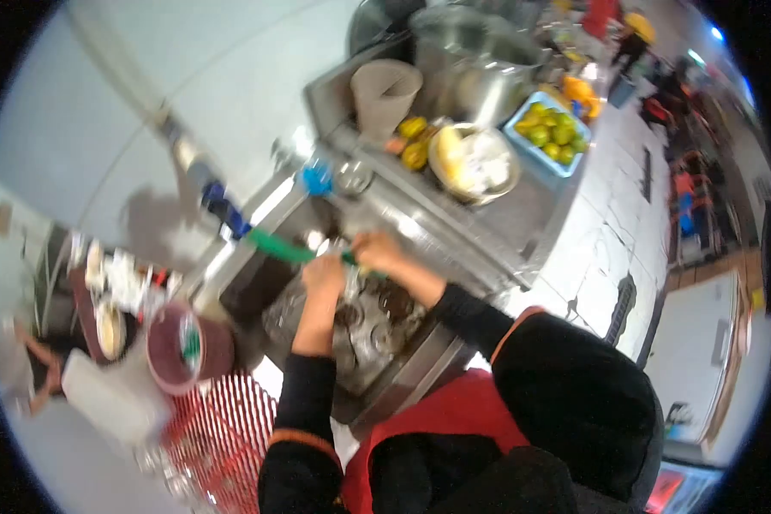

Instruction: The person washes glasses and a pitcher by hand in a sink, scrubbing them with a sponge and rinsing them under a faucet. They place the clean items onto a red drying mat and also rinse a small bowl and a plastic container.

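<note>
My left hand point(324, 276) is closed at the lower end of a green hose point(281, 248), which runs down from a wall pipe with a blue fitting point(223, 208). Just beside it, my right hand point(377, 251) is closed too, and a short green bit of the hose shows between the two hands. Both are over a steel sink point(257, 287). Below them, several clear glasses point(384, 338) lie in the basin, partly hidden by my forearms. Blur hides the exact grip of the fingers.
On the steel counter stand a beige bucket point(385, 90), a big metal pot point(480, 68), a bowl with white contents point(480, 167) and a blue basket of green fruit point(552, 133). To the left are a pink bucket point(167, 347) and a red rack point(231, 428). Another person's arm point(38, 351) shows far left.
</note>
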Demonstrator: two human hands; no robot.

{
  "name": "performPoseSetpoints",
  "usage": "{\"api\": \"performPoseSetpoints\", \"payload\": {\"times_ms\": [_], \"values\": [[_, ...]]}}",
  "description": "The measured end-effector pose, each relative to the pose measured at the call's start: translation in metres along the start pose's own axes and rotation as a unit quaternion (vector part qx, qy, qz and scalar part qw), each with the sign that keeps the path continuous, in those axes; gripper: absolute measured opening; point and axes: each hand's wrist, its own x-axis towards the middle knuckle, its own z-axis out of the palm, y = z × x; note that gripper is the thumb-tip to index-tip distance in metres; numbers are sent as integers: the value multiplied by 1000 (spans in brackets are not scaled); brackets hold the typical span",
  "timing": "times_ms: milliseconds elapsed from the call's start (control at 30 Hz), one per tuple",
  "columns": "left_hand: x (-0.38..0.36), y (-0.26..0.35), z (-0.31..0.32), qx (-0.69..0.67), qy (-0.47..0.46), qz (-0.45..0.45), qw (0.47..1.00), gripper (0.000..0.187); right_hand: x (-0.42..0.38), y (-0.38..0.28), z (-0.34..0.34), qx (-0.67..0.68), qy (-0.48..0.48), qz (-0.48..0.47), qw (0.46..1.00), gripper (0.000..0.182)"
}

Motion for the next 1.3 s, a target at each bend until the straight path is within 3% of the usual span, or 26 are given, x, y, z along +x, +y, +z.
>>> {"api": "performPoseSetpoints", "payload": {"times_ms": [33, 67, 100, 133, 200, 233, 267, 300, 367, 400, 500, 700, 733, 767, 800, 833, 867, 900, 933, 967, 1067, 1167, 1200, 1233, 1267, 1300], "values": [[-3, -3, 6, 1, 60, 19, 998, 23, 0, 3, 13, -103, -13, -85, 991, 19], [1, -7, 6, 43, 3, 34, 998, 25, -13, -30, -4, 200, -40, 167, 965, 20], [-5, -9, 3, 20, 16, 30, 999, 24, -3, -13, 44, 204, 37, 252, 945, 20], [-13, -11, -2, -5, 25, 22, 999, 23, -17, -30, 28, 268, -53, 217, 937, 16], [-23, -21, -13, -43, 73, 64, 994, 21, -28, -43, 54, 505, -46, 337, 793, 11], [-25, -36, -7, -39, 77, 69, 994, 21, -40, -45, 49, 509, -104, 234, 822, 9], [-25, -53, 3, -193, 92, 78, 974, 20, -53, -47, 42, 503, -162, 129, 839, 7], [-26, -61, 9, -342, 102, 88, 930, 19, -61, -49, 43, 390, -188, -37, 901, 5], [-35, -55, 12, -375, 53, 143, 914, 19, -61, -41, 70, 46, -231, -327, 915, 9], [-43, -48, 14, -406, 3, 193, 893, 20, -57, -37, 82, 47, -232, -326, 915, 9], [-81, -7, -4, -236, 60, 228, 943, 18, -48, -28, 114, 171, -195, -339, 904, 10], [-82, -20, 35, -231, 226, 104, 941, 24, -36, -23, 146, 436, -145, -327, 826, 14], [-81, -26, 39, -240, 278, 87, 926, 24, -31, -24, 144, 219, -232, -221, 922, 19], [-76, -33, 44, -272, 304, 65, 911, 23, -21, -17, 133, -20, -305, -108, 946, 24], [-72, -40, 48, -302, 328, 38, 894, 22, -44, -53, 59, -2, -217, 81, 973, 18], [-72, -42, 50, -340, 343, 2, 876, 22, -56, -70, 29, 134, -80, 59, 986, 31], [-68, -43, 52, -374, 358, -37, 855, 22, -73, -92, 0, 241, -2, 50, 969, 28], [-56, -50, 68, -474, 347, -63, 807, 23, -73, -101, 2, 154, 184, -73, 968, 21], [-63, -43, 57, -520, 331, -81, 783, 27, -78, -107, -10, 67, 235, -199, 949, 19], [-69, -30, 47, -637, 292, -109, 705, 28, -83, -114, -14, 6, 228, -255, 940, 18], [-70, -17, 59, -874, 170, -97, 446, 31, -70, -94, 3, -77, 272, -306, 909, 18], [-83, -17, 52, -895, 117, -86, 421, 26, -43, -88, -13, -22, 351, -187, 917, 19], [-85, -19, 46, -896, 119, -93, 418, 26, -31, -77, -17, -19, 344, -188, 920, 19], [-84, -24, 40, -881, 87, -78, 459, 21, -20, -63, -24, 313, 145, -52, 937, 19], [-81, -30, 37, -862, 54, -61, 500, 17, -14, -55, -27, 591, -75, 95, 797, 19], [-77, -37, 36, -845, 10, -24, 534, 11, -13, -53, -29, 590, -79, 97, 797, 19]]}}
